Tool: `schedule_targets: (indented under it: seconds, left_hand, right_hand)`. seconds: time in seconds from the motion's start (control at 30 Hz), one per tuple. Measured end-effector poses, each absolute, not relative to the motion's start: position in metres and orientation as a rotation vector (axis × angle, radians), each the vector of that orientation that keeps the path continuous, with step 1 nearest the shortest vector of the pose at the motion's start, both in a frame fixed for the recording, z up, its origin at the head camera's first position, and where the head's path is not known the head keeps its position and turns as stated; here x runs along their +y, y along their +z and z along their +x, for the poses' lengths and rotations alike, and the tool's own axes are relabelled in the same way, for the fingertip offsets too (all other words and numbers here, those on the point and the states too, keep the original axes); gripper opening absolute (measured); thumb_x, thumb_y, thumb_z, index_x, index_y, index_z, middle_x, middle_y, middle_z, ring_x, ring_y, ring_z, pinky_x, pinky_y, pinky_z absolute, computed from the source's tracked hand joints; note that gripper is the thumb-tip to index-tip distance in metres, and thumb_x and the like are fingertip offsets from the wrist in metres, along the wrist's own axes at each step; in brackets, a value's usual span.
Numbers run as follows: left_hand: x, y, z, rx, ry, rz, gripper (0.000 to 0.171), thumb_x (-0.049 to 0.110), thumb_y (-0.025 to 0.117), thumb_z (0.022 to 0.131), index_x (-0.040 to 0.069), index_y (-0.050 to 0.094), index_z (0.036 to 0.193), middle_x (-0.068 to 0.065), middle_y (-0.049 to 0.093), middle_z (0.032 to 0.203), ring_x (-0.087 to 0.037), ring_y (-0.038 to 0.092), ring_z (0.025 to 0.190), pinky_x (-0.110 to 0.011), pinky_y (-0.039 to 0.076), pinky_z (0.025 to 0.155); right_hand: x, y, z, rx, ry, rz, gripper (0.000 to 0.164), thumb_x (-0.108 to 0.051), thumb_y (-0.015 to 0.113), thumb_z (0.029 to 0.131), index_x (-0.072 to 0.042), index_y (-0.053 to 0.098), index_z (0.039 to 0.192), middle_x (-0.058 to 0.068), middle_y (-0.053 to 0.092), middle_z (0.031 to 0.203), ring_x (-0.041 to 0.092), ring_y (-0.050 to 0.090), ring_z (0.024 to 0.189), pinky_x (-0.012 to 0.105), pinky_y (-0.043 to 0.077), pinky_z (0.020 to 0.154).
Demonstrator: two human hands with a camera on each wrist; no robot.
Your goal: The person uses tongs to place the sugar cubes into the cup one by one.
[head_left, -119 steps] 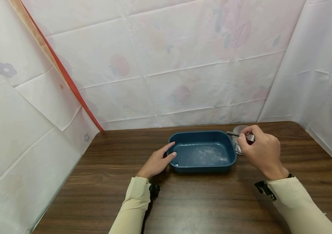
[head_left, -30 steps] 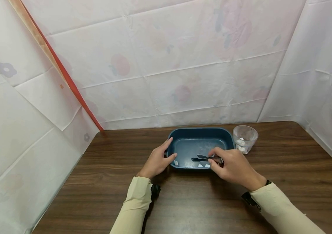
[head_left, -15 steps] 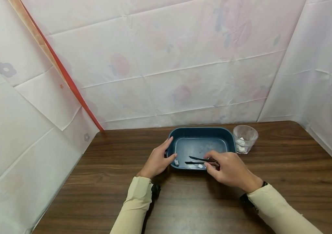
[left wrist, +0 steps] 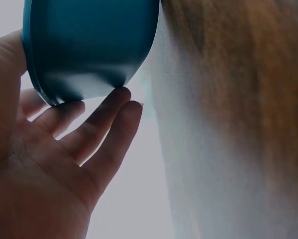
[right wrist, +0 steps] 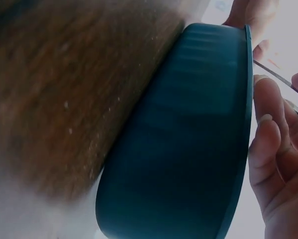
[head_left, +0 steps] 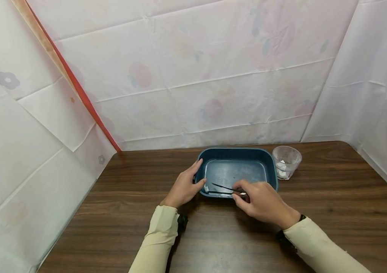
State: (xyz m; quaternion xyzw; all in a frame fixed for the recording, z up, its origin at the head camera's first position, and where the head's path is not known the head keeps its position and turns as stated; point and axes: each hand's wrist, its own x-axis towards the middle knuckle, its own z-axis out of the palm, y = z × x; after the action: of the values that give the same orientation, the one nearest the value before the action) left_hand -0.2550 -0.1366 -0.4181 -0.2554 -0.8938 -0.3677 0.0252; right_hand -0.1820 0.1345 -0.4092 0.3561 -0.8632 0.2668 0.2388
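Note:
A blue rectangular tub [head_left: 241,152] stands on the table. My left hand [head_left: 183,188] holds its left end, with thumb and index finger at the rim; in the left wrist view other fingertips [left wrist: 120,94] touch the outer wall. My right hand [head_left: 263,201] pinches black tweezers [head_left: 223,187] over the tub's front part. Their tips are spread, pointing left. One small white block [head_left: 206,188] lies in the front left corner, close to the lower tip. Another white bit [head_left: 243,194] shows at my right fingers, partly hidden. In the right wrist view, fingers [right wrist: 268,142] lie at the rim.
A clear glass [head_left: 292,156] with several white blocks [head_left: 282,166] stands right of the tub, near the table's back edge. The wooden table [head_left: 221,242] meets patterned sheeting [head_left: 180,76] at the back, left and right.
Four seconds ago my right hand held the tweezers at the glass. It has since come over the tub, and in the last second slid left toward the corner block. My left hand stays put.

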Motion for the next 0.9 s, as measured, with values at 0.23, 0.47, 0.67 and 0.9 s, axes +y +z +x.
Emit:
schedule_targets:
  seconds: [0.23, 0.47, 0.67, 0.9]
  left_hand:
    - [-0.1359, -0.4174, -0.2545, -2.773, -1.119, -0.784, 0.069, 0.019, 0.066, 0.099, 0.012, 0.031, 0.158, -0.006, 0.028, 0.161, -0.020, 0.036, 0.142, -0.040, 0.043, 0.107]
    - [-0.1352, -0.4181, -0.2548, -2.764, -1.094, -0.775, 0.069, 0.017, 0.067, 0.098, 0.013, 0.032, 0.158, -0.007, 0.030, 0.160, -0.021, 0.038, 0.141, -0.042, 0.042, 0.108]
    - [-0.1353, -0.4187, -0.2550, -2.763, -1.111, -0.763, 0.065, 0.019, 0.063, 0.101, 0.015, 0.033, 0.158, -0.005, 0.032, 0.160, -0.019, 0.034, 0.143, -0.042, 0.040, 0.109]
    - [-0.1352, -0.4166, -0.2526, -2.763, -1.145, -0.747, 0.062, 0.022, 0.061, 0.102, 0.016, 0.034, 0.158, -0.004, 0.032, 0.160, -0.020, 0.033, 0.144, -0.045, 0.038, 0.111]
  right_hand:
    - [0.1288, -0.4112, -0.1817, -2.362, 0.731, 1.019, 0.014, -0.015, 0.073, 0.091, -0.015, 0.069, 0.104, -0.015, 0.064, 0.073, -0.010, 0.045, 0.055, 0.015, 0.038, 0.047]
    - [0.1273, -0.4141, -0.1824, -2.364, 0.691, 1.035, 0.016, -0.020, 0.076, 0.091, -0.014, 0.074, 0.105, -0.010, 0.072, 0.083, -0.007, 0.054, 0.060, 0.023, 0.048, 0.052]
    - [0.1268, -0.4166, -0.1829, -2.375, 0.680, 1.027, 0.016, -0.022, 0.076, 0.091, -0.015, 0.075, 0.106, -0.010, 0.073, 0.087, -0.004, 0.058, 0.064, 0.027, 0.051, 0.055]
    - [0.1257, -0.4162, -0.1823, -2.409, 0.659, 1.004, 0.020, -0.022, 0.075, 0.092, -0.013, 0.076, 0.109, -0.003, 0.074, 0.096, 0.007, 0.068, 0.081, 0.036, 0.058, 0.066]
